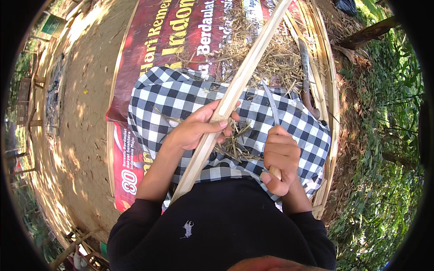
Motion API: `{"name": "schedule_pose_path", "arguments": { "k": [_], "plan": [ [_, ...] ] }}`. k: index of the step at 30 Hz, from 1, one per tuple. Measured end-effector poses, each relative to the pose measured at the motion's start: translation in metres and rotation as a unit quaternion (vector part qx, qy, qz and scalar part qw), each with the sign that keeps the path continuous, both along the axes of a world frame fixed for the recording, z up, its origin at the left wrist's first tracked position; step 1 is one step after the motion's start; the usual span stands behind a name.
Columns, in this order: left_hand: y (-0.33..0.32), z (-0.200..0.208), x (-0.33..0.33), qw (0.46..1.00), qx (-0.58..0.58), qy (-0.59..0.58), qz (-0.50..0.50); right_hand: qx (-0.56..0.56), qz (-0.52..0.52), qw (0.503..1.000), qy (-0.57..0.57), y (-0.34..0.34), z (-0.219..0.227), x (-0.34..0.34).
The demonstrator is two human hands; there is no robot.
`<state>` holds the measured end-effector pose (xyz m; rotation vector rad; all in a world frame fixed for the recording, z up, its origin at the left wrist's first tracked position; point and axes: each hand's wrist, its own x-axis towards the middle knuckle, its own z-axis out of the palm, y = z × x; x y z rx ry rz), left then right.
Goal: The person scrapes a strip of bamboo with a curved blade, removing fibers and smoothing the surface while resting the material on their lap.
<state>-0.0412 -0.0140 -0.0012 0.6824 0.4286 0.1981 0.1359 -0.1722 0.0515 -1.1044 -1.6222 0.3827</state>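
From my end I see the left hand (199,128) at the middle of the frame gripping a long wooden strip (246,72), thumb laid over its face and the other fingers curled around beneath. The strip slants from the top edge down to the dark shirt (235,217); I take it that having its lower end by the body helps steady it. Right of centre, the right hand (281,156) has its fingers wrapped tightly around a knife (273,106), blade pointing up the frame, apart from the strip and, I judge, safely clear of the left fingers. A checkered cloth (153,97) spreads beneath both hands, probably to shield the legs and catch shavings (235,147). At the upper right lies a long curved tool (304,58), perhaps for easy reach.
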Motion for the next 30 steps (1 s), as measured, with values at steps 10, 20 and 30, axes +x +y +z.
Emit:
{"name": "schedule_pose_path", "arguments": {
  "k": [10,20,30],
  "plan": [
    [-0.016,0.022,-0.010,0.988,0.049,0.094,-0.114,0.040,0.151,0.987,-0.031,0.017,-0.008,-0.037],
    [-0.024,0.017,-0.002,0.991,0.009,0.104,-0.088,0.025,0.189,0.981,-0.025,0.033,-0.009,-0.019],
    [-0.027,0.004,0.002,0.989,0.025,0.068,-0.128,0.006,0.218,0.976,0.013,0.032,-0.008,-0.023]
  ]
}}
